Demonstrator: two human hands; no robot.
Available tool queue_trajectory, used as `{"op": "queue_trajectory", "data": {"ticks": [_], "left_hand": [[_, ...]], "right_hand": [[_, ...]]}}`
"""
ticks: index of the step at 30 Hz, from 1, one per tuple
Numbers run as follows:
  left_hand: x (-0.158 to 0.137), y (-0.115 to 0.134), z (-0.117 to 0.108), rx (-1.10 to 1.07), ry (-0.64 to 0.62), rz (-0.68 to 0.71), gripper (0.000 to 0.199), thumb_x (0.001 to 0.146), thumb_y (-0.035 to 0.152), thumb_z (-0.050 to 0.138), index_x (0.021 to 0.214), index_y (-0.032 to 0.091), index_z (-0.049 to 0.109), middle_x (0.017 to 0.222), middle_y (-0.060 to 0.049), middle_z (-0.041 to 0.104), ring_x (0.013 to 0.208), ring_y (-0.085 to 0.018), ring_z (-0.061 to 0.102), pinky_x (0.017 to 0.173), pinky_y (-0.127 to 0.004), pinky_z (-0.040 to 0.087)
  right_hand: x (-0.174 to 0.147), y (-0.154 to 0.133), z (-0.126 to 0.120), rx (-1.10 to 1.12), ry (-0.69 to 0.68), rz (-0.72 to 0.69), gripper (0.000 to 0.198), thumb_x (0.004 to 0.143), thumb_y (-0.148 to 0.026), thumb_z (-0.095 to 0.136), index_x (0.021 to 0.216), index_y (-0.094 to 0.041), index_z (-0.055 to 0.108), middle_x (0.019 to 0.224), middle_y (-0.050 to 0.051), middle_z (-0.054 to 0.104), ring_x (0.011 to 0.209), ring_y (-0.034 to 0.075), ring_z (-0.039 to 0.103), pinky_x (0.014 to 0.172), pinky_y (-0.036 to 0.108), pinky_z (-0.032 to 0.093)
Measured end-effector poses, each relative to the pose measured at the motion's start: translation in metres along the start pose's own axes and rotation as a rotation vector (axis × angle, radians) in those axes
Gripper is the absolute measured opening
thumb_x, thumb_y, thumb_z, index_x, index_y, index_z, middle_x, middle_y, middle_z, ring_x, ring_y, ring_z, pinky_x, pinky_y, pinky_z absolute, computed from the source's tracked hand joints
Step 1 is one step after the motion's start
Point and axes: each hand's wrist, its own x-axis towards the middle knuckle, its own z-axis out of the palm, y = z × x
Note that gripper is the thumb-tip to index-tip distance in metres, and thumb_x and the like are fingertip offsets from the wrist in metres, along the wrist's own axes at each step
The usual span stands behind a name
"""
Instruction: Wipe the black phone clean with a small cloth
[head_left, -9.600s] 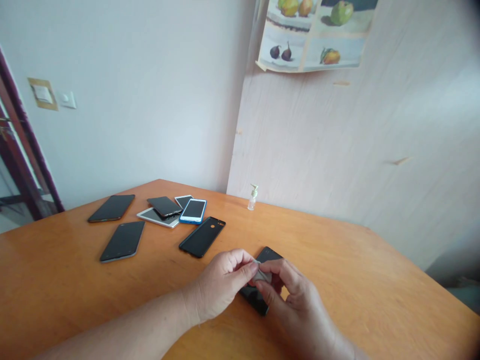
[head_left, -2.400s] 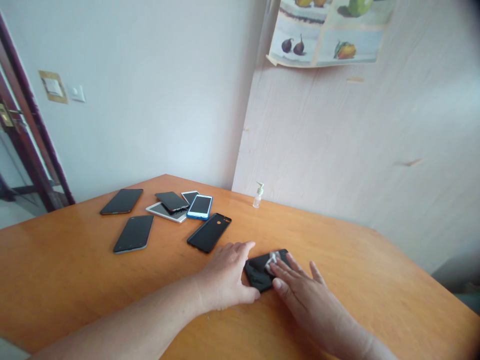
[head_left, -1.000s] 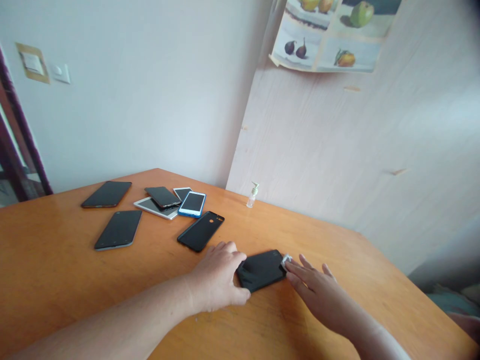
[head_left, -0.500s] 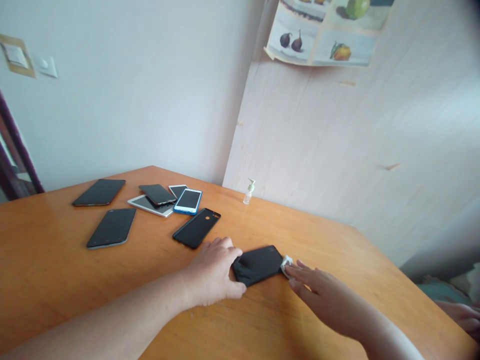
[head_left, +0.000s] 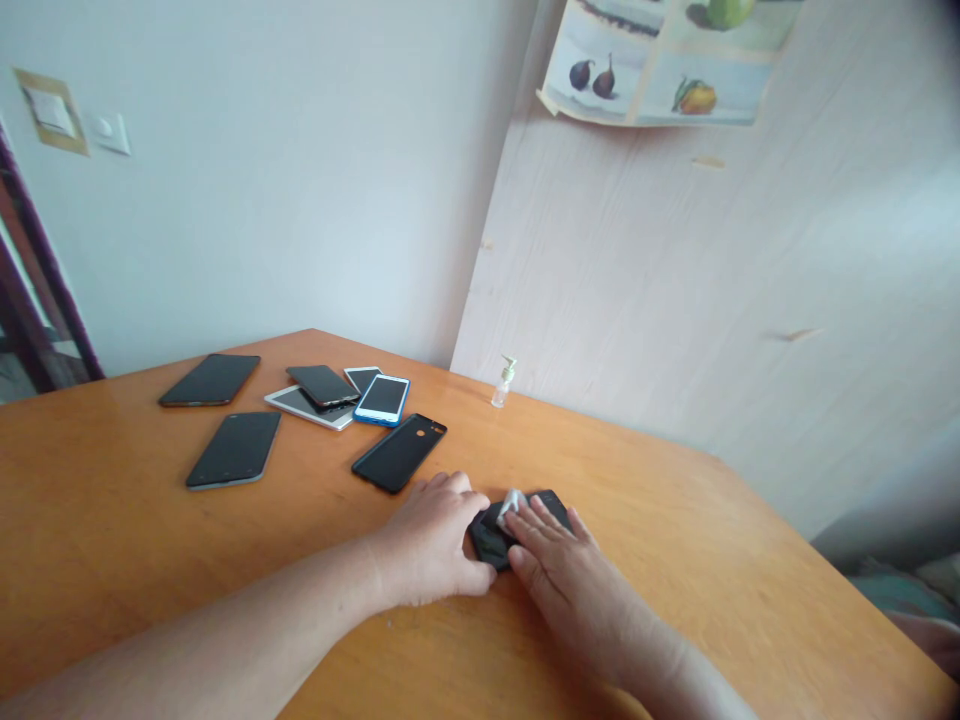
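Observation:
A black smartphone (head_left: pixel 490 549) lies flat on the wooden table, partly covered by my hands. My left hand (head_left: pixel 435 540) grips its left end, thumb at the near edge and fingers at the far edge. Over the middle of the phone, my right hand (head_left: pixel 559 560) presses a crumpled white wipe (head_left: pixel 513 506) against the surface under its fingertips. Just beyond my left hand lies an empty black phone case (head_left: pixel 400 453) with a round hole.
Several other devices lie on the table (head_left: pixel 135 520) to the left: a black tablet (head_left: pixel 211 380), a dark phone (head_left: pixel 235 449), a white tablet (head_left: pixel 309 408) under another dark phone (head_left: pixel 322 384), and a blue-cased phone (head_left: pixel 382 399). A small pump bottle (head_left: pixel 502 382) stands near the back edge.
My right hand has slid left with the wipe, from the phone's right end onto its middle. My left hand keeps its hold. The view has shifted slightly.

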Motion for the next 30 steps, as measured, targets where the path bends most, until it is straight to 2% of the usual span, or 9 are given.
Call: {"op": "queue_trajectory", "data": {"ticks": [3, 7, 9, 14, 16, 21, 23, 25, 30], "left_hand": [[0.000, 0.000, -0.001, 0.000, -0.021, -0.006, 0.038, 0.063, 0.047, 0.073, 0.093, 0.024, 0.065, 0.094, -0.005, 0.059, 0.093, -0.028, 0.058, 0.081, -0.035, 0.048], [-0.002, 0.000, 0.001, -0.027, 0.021, -0.012, 0.059, 0.061, 0.041, 0.075, 0.115, 0.022, 0.058, 0.109, -0.008, 0.060, 0.106, -0.031, 0.055, 0.094, -0.040, 0.045], [-0.003, -0.001, 0.002, -0.048, 0.028, -0.024, 0.073, 0.060, 0.040, 0.076, 0.126, 0.020, 0.051, 0.117, -0.010, 0.060, 0.111, -0.032, 0.054, 0.097, -0.042, 0.043], [-0.003, -0.004, 0.004, -0.114, 0.016, -0.012, 0.093, 0.063, 0.045, 0.073, 0.142, 0.016, 0.033, 0.124, -0.015, 0.060, 0.115, -0.034, 0.054, 0.099, -0.045, 0.042], [-0.003, -0.005, 0.004, -0.123, 0.015, -0.008, 0.096, 0.064, 0.045, 0.073, 0.144, 0.015, 0.030, 0.126, -0.015, 0.059, 0.117, -0.035, 0.054, 0.100, -0.046, 0.041], [-0.003, -0.002, 0.002, -0.108, 0.004, -0.055, 0.102, 0.059, 0.043, 0.079, 0.145, 0.019, 0.030, 0.123, -0.012, 0.060, 0.118, -0.035, 0.053, 0.101, -0.046, 0.041], [-0.003, -0.001, 0.001, -0.106, 0.000, -0.057, 0.101, 0.058, 0.043, 0.080, 0.144, 0.020, 0.032, 0.123, -0.012, 0.060, 0.118, -0.035, 0.053, 0.102, -0.046, 0.040], [-0.003, -0.002, 0.001, -0.101, 0.000, -0.052, 0.100, 0.058, 0.043, 0.080, 0.143, 0.019, 0.034, 0.124, -0.012, 0.060, 0.118, -0.035, 0.053, 0.102, -0.046, 0.040], [-0.003, -0.004, 0.003, -0.091, 0.018, -0.025, 0.090, 0.062, 0.043, 0.076, 0.140, 0.017, 0.038, 0.126, -0.014, 0.059, 0.117, -0.034, 0.054, 0.101, -0.046, 0.041]], "right_hand": [[-0.003, 0.001, 0.000, 0.041, -0.023, -0.048, 0.051, 0.103, -0.048, 0.020, 0.148, -0.032, 0.039, 0.155, 0.000, 0.034, 0.147, 0.024, 0.019, 0.118, 0.060, 0.009], [0.005, 0.031, 0.004, -0.071, 0.068, 0.233, 0.053, 0.103, -0.047, 0.019, 0.146, -0.027, 0.043, 0.154, 0.002, 0.037, 0.147, 0.029, 0.015, 0.113, 0.070, 0.006], [0.007, 0.032, 0.006, -0.094, 0.084, 0.273, 0.053, 0.103, -0.047, 0.019, 0.147, -0.026, 0.041, 0.154, 0.002, 0.036, 0.148, 0.031, 0.012, 0.112, 0.071, 0.006], [0.005, -0.016, 0.006, 0.003, -0.006, -0.067, 0.054, 0.102, -0.054, 0.022, 0.151, -0.034, 0.031, 0.158, -0.002, 0.028, 0.148, 0.028, 0.010, 0.116, 0.065, 0.005], [0.006, -0.022, 0.005, 0.004, -0.029, -0.110, 0.054, 0.102, -0.054, 0.022, 0.151, -0.035, 0.030, 0.157, -0.002, 0.028, 0.148, 0.029, 0.009, 0.116, 0.065, 0.004], [0.009, 0.026, 0.005, -0.171, 0.042, 0.223, 0.052, 0.103, -0.049, 0.020, 0.149, -0.031, 0.036, 0.157, -0.001, 0.031, 0.147, 0.034, 0.009, 0.110, 0.074, 0.006], [0.005, 0.037, 0.005, -0.219, 0.056, 0.276, 0.051, 0.103, -0.047, 0.022, 0.149, -0.031, 0.036, 0.157, -0.001, 0.029, 0.147, 0.035, 0.008, 0.109, 0.075, 0.007], [-0.002, 0.028, 0.005, -0.194, 0.039, 0.239, 0.053, 0.102, -0.049, 0.022, 0.150, -0.030, 0.034, 0.158, 0.000, 0.027, 0.147, 0.034, 0.008, 0.111, 0.073, 0.007], [-0.015, -0.019, 0.000, -0.019, -0.147, -0.031, 0.059, 0.100, -0.057, 0.023, 0.153, -0.031, 0.026, 0.158, -0.001, 0.021, 0.148, 0.030, 0.008, 0.114, 0.067, 0.003]]}}
